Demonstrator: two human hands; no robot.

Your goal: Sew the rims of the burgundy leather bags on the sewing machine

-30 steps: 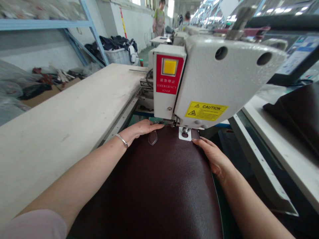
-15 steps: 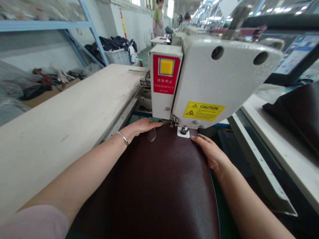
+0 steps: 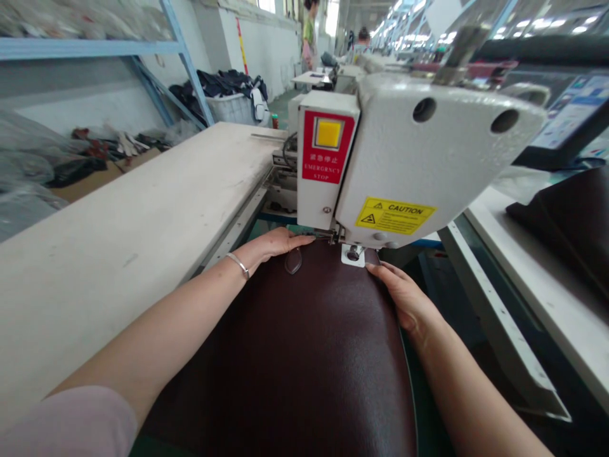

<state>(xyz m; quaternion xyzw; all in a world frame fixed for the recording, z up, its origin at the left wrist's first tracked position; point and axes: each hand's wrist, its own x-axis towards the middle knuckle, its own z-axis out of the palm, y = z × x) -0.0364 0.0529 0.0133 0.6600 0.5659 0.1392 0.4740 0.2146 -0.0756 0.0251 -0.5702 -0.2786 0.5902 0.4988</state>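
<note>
A large dark brown leather sheet (image 3: 314, 343) drapes toward me from beneath the head of a white sewing machine (image 3: 428, 158). My left hand (image 3: 280, 243) grips its far left edge, thumb on top and fingers hidden underneath. On the right edge, my right hand (image 3: 397, 289) pinches the leather with the thumb above, close to the white square presser plate (image 3: 353, 256). That plate rests on the leather under the needle area. A small leaf-shaped loop (image 3: 294, 261) lies on the sheet beside my left hand.
A pale tabletop (image 3: 143, 190) extends left of the machine. To the right, more dark leather (image 3: 566, 222) lies on a white table edge (image 3: 537, 266). A yellow emergency stop button (image 3: 328, 134) faces me. Farther back are a bin of dark cloth (image 3: 233, 105) and a person (image 3: 309, 38).
The view has shifted slightly, so the machine appears a little farther right and lower. Both hands keep their hold on the leather, which stays under the plate.
</note>
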